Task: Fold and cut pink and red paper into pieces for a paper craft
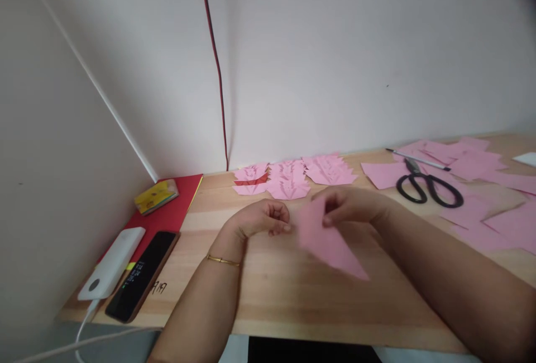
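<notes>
My right hand (341, 205) is closed on a folded piece of pink paper (329, 243), slightly blurred, whose pointed end hangs toward the lower right. Just left of the paper, my left hand (268, 219) has curled fingers with the thumb near the fingertips; whether anything small is between them is hidden. Beyond both hands, pink paper cutouts with jagged edges (288, 180) lie in a row along the wall, a red strip (251, 180) across the leftmost one.
Black-handled scissors (444, 191) and a pen (419, 159) rest on scattered pink paper (473, 163) at right. At left are a phone (142, 276), a white power bank (112, 262), a yellow packet (156, 197) and red paper (184, 198). A cable hangs on the wall.
</notes>
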Tool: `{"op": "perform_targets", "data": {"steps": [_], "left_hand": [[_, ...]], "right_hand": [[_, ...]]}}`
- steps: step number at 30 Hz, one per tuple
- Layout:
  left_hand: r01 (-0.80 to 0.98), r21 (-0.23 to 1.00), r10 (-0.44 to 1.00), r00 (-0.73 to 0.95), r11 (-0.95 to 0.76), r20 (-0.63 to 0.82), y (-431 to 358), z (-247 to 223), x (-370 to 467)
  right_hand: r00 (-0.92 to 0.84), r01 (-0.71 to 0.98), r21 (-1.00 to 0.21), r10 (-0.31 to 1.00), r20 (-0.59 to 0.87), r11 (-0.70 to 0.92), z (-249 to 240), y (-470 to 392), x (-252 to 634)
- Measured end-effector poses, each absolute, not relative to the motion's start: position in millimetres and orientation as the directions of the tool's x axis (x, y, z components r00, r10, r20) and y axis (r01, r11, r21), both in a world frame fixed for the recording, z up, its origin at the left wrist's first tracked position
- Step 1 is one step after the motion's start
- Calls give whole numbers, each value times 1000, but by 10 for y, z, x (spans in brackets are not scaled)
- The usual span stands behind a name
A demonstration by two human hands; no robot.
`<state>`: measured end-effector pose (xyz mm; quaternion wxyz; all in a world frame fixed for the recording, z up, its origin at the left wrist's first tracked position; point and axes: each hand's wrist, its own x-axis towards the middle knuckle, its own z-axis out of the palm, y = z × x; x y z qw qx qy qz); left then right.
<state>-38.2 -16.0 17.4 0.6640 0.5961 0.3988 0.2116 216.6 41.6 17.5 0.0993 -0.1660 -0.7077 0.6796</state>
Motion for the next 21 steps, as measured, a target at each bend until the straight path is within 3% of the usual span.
{"op": "perform_targets", "data": {"steps": [2,5,10,12,16,21], "left_hand": [[153,963,828,492,220,-267,-160,159,-352],[96,965,896,360,242,-261,-159,149,-326],[21,965,890,382,262,-250,-165,144,-303],[-78,965,897,393,251,-201,-159,141,-297],[-317,920,912,400,229,-89,-134,145,-317],[-83,982,924,359,170,-130,-97,103,-343]], "right_hand": [[-932,214,-970,320,-168,112,162,324,2004],[-922,253,-945,346,-171,208,133,277,1885],[-937,198,-976,312,-160,94,60,344,1929],[-920,161,-987,364,-145,13,30,359,1938],[-786,30,-989,607,-114,-147,-9,391,1937],[-722,-5,-987,683,-109,-163,-12,457,1968]]}}
